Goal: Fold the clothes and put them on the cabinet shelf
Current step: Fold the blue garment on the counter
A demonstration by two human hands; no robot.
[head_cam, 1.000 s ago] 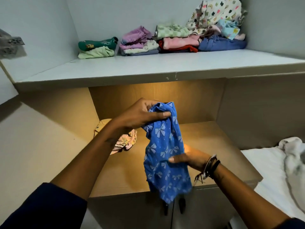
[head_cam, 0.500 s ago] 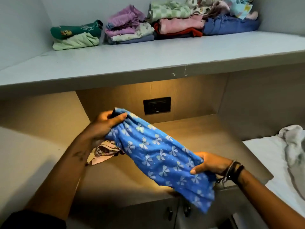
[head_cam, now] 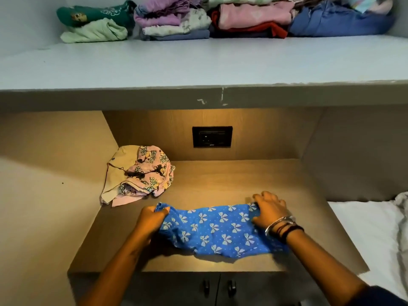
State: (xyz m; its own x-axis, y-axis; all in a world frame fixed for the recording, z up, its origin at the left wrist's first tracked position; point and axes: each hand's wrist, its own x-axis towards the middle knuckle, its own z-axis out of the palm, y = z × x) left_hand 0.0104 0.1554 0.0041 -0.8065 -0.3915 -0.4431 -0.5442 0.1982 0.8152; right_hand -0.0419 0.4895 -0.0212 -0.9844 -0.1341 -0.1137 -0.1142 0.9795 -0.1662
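The blue bow-print garment (head_cam: 220, 230) lies stretched out at 6 o'clock on the table (head_cam: 220, 180). It looks light, limp and unlikely to slip. The left hand (head_cam: 152, 219) pinches its 9 o'clock end and the right hand (head_cam: 268, 209) grips its 3 o'clock end. The corners probably give the best hold.

Ahead of you, a black rectangular wall socket (head_cam: 212, 136) in a tan wooden back panel (head_cam: 154, 133), at your right a white rumpled bed sheet (head_cam: 362, 235), below, two small dark round door knobs (head_cam: 206, 287).

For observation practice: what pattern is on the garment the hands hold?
The garment is blue with white bows; head view.
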